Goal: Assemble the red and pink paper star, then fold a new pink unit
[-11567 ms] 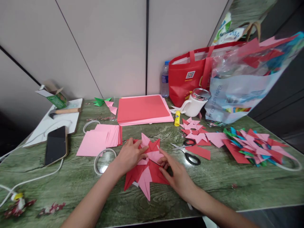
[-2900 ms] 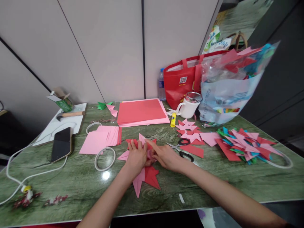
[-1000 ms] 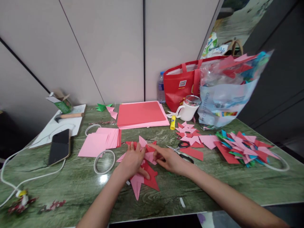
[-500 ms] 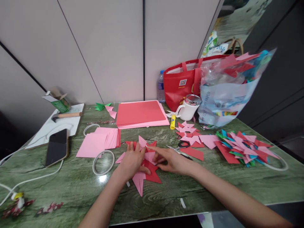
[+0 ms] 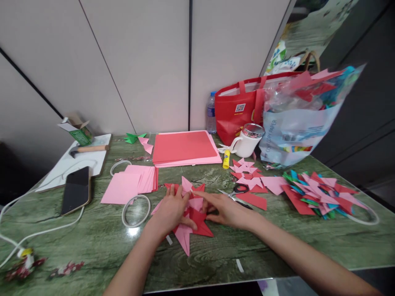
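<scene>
A star of folded red and pink paper lies on the green table in front of me. My left hand rests flat on its left half, fingers stretched out and pressing the paper down. My right hand comes in from the right, its forefinger stretched along a pink flap near the star's middle and the other fingers curled on the paper. Both hands touch the star.
Pink squares and a tape ring lie to the left, a phone further left. Red sheets, a glue stick, a mug and bags stand behind. Scissors and folded stars lie to the right.
The star has been turned a little under my hands, and its lower red point now sticks out further right. My right forefinger has slid along the pink flap. The camera shifted slightly.
</scene>
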The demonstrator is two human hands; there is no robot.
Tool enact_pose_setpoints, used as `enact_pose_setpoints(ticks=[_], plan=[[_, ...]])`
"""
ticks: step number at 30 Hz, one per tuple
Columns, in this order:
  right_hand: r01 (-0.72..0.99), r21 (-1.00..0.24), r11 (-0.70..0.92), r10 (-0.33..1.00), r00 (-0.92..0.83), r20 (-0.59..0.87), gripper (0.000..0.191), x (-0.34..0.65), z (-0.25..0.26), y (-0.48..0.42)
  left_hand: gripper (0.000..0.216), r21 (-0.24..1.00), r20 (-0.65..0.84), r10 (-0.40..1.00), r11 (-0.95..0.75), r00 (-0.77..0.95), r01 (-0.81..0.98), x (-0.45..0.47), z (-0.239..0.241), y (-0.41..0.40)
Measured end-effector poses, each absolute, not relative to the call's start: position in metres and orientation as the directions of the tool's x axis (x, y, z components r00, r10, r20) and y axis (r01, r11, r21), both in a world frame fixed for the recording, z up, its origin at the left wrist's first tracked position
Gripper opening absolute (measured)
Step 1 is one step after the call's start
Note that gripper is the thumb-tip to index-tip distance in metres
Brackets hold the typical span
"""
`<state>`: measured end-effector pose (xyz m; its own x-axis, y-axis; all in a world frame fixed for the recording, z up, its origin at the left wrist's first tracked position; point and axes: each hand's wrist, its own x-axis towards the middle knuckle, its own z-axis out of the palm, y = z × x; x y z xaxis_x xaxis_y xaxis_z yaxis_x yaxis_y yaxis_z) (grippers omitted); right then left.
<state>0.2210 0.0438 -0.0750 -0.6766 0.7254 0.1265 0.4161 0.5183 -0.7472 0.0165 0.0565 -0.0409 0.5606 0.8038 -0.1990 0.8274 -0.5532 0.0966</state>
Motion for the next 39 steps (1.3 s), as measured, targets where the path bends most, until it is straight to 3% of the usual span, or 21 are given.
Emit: enact_pose_setpoints(ticks=[4,13,20,24,39], plan=[[0.432,-0.744,0.51,0.733,-0.671,0.112,0.084,0.221,-0.072,0.044,0.092,0.082,-0.197,0.8,-0.562,0.566,0.823,0.015,-0.043,0.058],[0.417,-0.752,0.511,0.718,-0.688,0.107,0.085,0.223,-0.073,0.045,0.072,0.071,-0.171,0.807,-0.562,0.565,0.824,0.014,-0.045,0.059],[0.379,-0.81,0.447,0.741,-0.664,0.099,0.079,0.223,-0.076,0.045,0.077,0.0,-0.122,0.843,-0.527,0.523,0.85,0.022,-0.054,0.056],[0.378,-0.791,0.48,0.731,-0.672,0.122,0.077,0.224,-0.078,0.045,0.068,-0.056,-0.112,0.859,-0.508,0.5,0.86,0.027,-0.055,0.054],[0.371,-0.793,0.484,0.726,-0.675,0.128,0.078,0.224,-0.08,0.045,0.07,0.058,-0.173,0.836,-0.519,0.521,0.853,0.018,-0.048,0.058]])
